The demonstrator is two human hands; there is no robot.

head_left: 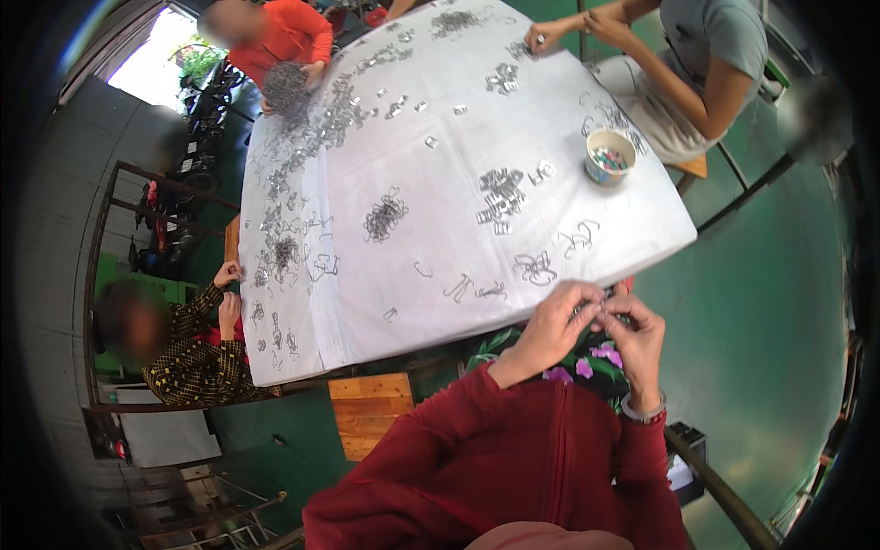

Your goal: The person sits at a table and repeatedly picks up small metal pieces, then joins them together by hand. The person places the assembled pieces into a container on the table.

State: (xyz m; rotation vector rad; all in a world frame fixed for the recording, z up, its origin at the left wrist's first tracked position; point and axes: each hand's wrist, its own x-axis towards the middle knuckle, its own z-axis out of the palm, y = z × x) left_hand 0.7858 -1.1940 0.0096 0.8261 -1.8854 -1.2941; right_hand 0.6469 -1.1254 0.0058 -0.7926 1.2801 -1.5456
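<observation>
Floor: green (770, 266), open around the table.
Table: white-covered top (367, 284), its near edge just beyond the person's hands.
Left hand: (553, 323) at the near edge, thumb and fingers drawn together in a pinch, meeting the other hand's fingertips.
Right hand: (636, 335) beside it, likewise pinched, a pale bangle (644, 410) at the wrist; the fingers hide whatever lies between them, so a held piece cannot be confirmed.
Wire hooks: a loose cluster (533, 268) on the cloth, just beyond the left hand.
Metal clips: a grey heap (501, 196) farther in, beyond the hooks.
Cup: round, pale-walled (605, 177), right of the clips, with small coloured pieces inside.
Dark pile: thin wire pieces (385, 217), left of the clips.
Co-worker: orange top (291, 38), far left, both hands at a tangled wire bundle (287, 89).
</observation>
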